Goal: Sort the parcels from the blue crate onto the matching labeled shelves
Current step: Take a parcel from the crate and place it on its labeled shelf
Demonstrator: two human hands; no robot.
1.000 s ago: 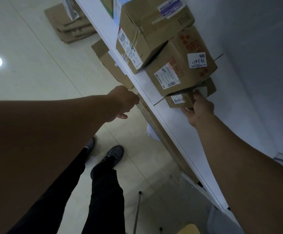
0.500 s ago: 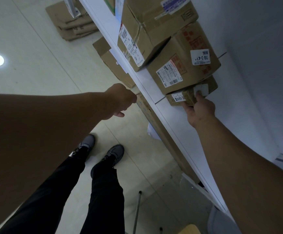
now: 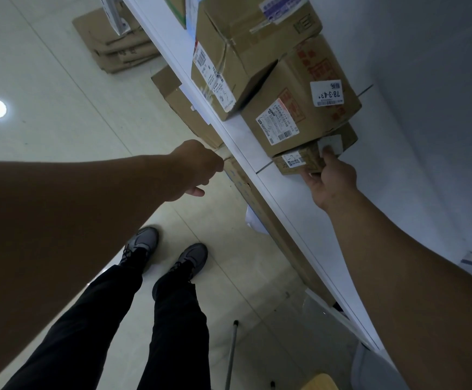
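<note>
A small flat cardboard parcel [image 3: 299,161] with white labels lies on the white shelf [image 3: 288,198], tucked against the bottom of a larger brown box [image 3: 299,108] labelled 78-3-4. My right hand [image 3: 330,178] grips the small parcel, fingers on its top face and thumb at its near side. Another taped brown box [image 3: 243,46] leans on the larger one further along the shelf. My left hand [image 3: 195,167] hovers by the shelf's front edge with its fingers curled away from view; whether it touches anything is hidden. The blue crate is out of view.
More cardboard boxes [image 3: 189,108] sit on a lower shelf under the white board. Flattened cartons [image 3: 116,43] are stacked on the tiled floor at the far left. My legs and shoes [image 3: 172,263] stand close to the shelving. A thin metal pole [image 3: 230,356] leans near the bottom.
My right hand has slid the small parcel a little deeper along the shelf, under the larger box. My left foot has stepped forward. The left hand has hardly moved.
</note>
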